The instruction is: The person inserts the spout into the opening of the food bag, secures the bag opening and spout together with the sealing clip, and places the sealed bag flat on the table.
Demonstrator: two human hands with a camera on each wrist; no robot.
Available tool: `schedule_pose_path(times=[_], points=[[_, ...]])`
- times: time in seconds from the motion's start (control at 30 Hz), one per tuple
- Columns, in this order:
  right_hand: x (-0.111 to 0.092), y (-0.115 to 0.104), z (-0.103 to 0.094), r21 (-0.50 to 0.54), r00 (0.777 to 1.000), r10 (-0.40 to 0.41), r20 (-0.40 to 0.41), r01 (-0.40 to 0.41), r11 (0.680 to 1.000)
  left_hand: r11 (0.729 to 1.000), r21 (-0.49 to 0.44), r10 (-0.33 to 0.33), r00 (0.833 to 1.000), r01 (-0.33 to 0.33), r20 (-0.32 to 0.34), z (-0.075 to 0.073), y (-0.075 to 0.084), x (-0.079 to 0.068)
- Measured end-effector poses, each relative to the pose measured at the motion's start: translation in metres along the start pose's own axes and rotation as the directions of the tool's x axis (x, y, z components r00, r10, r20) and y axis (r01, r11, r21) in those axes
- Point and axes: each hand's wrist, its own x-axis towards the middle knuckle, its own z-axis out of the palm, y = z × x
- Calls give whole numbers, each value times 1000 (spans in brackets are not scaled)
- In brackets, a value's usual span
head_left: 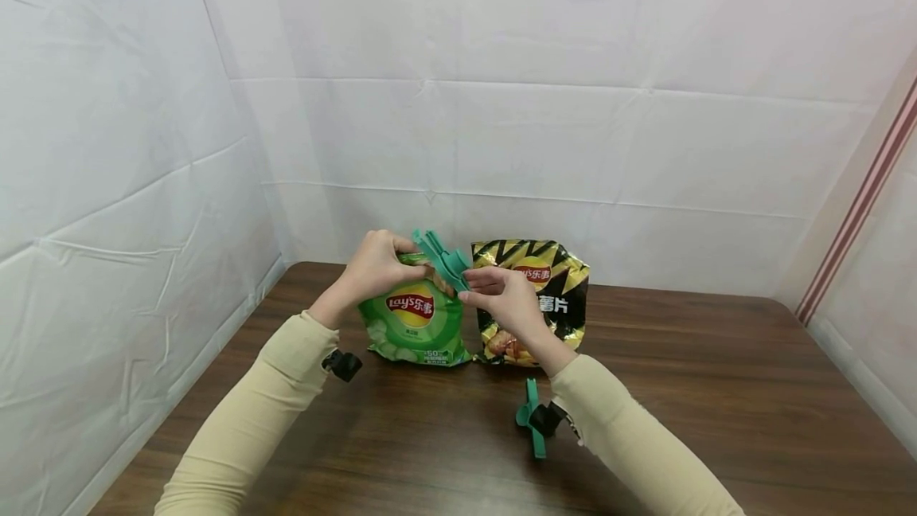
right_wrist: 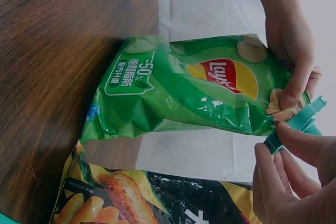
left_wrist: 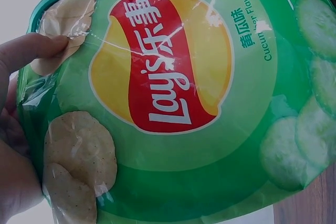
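Note:
A green Lay's chip bag (head_left: 423,333) stands upright at the back of the table, its front filling most of the left wrist view. My left hand (head_left: 376,265) pinches the bag's top edge, with the thumb (left_wrist: 39,45) on the front face and the fingers behind. In my right hand (head_left: 509,301) is a green bag clip (head_left: 447,261), held between thumb and fingers. The clip slants along the top right corner of the green bag. In the right wrist view the clip (right_wrist: 296,124) overlaps the bag's top edge, close to the left hand's fingertips.
A black and gold Lay's bag (head_left: 573,301) stands just right of the green one, partly behind the right hand. A second green clip (head_left: 532,420) lies on the wooden table (head_left: 688,388) under the right wrist. White sheeting (head_left: 544,142) rises behind and on the left.

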Motion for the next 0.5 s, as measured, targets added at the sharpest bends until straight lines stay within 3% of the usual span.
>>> schedule_pose_path(times=[0.5], points=[[-1, 2, 6, 24, 998, -3, -65, 4, 1000, 1000, 27, 1, 1000, 0, -11, -1, 0, -1]])
